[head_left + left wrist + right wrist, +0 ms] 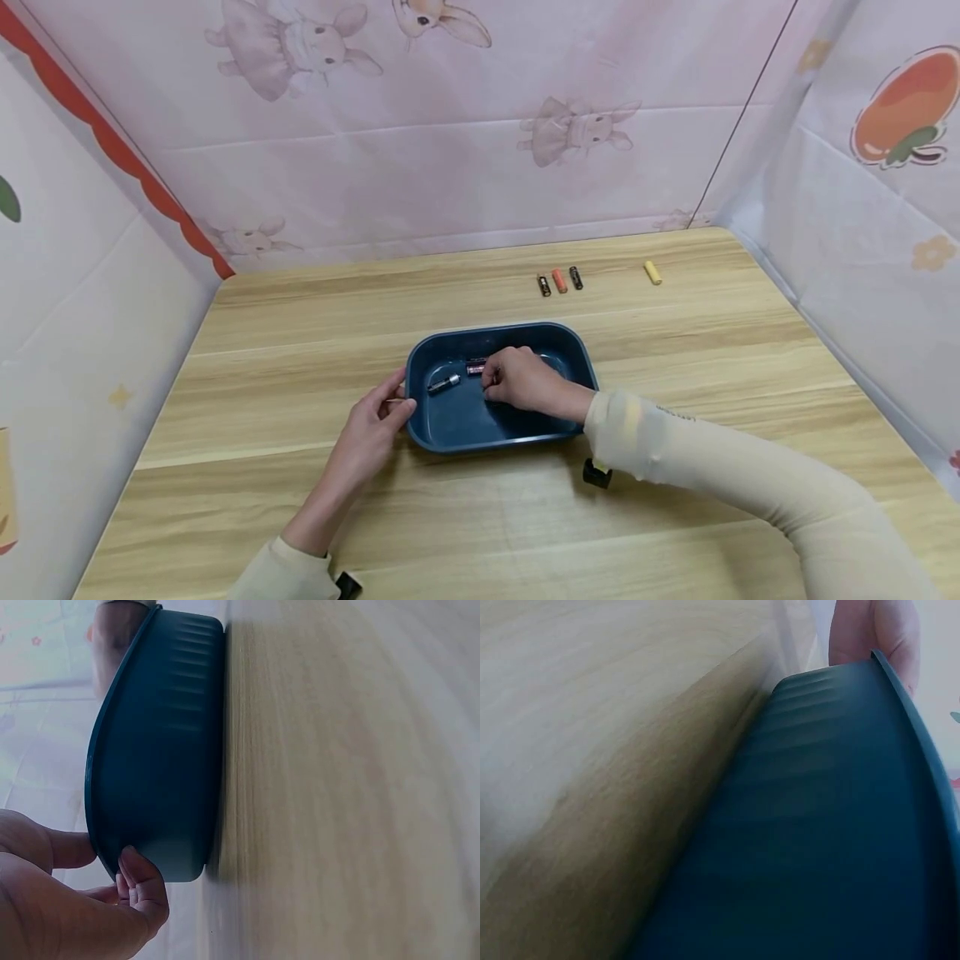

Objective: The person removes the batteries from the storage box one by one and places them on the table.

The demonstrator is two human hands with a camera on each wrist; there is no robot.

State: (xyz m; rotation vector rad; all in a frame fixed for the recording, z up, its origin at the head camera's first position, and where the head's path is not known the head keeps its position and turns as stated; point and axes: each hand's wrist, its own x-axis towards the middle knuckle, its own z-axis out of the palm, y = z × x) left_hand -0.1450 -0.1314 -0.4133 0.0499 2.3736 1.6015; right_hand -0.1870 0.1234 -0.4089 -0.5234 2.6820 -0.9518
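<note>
A dark blue plastic basin [480, 444] stands on the wooden table. My left hand [372, 425] holds its left end, thumb and fingers against the rim and outer wall; the left wrist view shows the fingers [146, 889] bent there. Inside the basin, my right hand [522, 382] reaches down with curled fingers, pinching at a battery [476, 367] with a reddish label; the fingers partly hide it. To the left of it lies a black and silver battery [444, 383] on the basin floor. In the right wrist view the basin's outer wall [817, 817] hides the right fingers.
Behind the basin, a black battery [543, 286], an orange battery [559, 281] and another black battery [576, 277] lie side by side. A yellow battery [653, 272] is farther right. Printed cloth walls [420, 183] border the table [300, 333].
</note>
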